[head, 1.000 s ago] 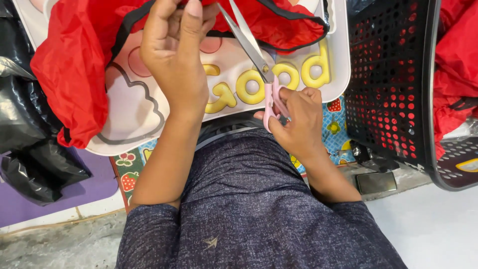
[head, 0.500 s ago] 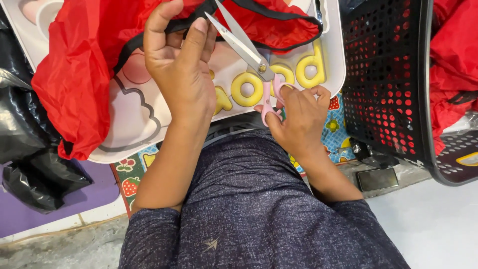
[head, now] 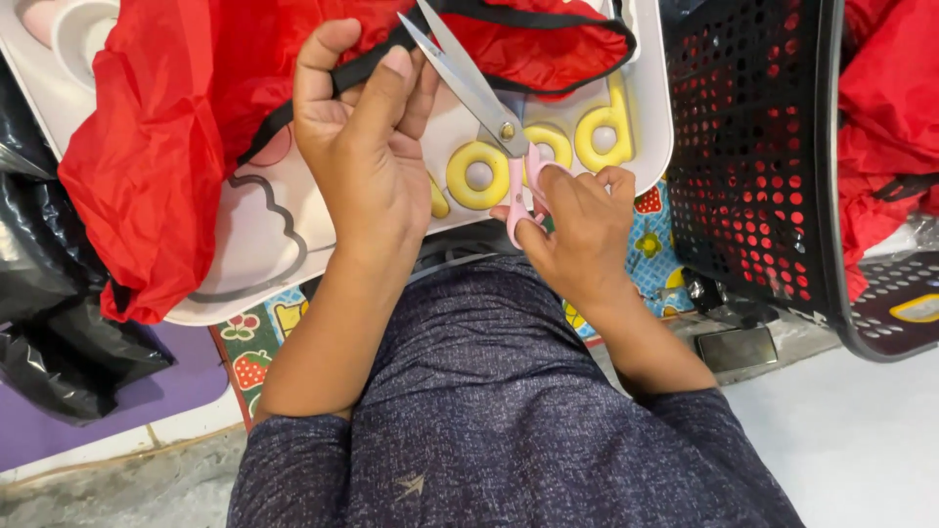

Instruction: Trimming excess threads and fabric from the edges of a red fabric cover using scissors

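Now scissors (head: pixel 469 83) have swung up, blades open at the black strap (head: pixel 362 66); left hand (head: pixel 367 147) pinches strap, right hand (head: pixel 577 230) grips pink handles: cut looks imminent.

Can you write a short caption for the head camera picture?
Left hand pinches a black strap on red fabric while the right hand opens pink-handled scissors over a white tray.
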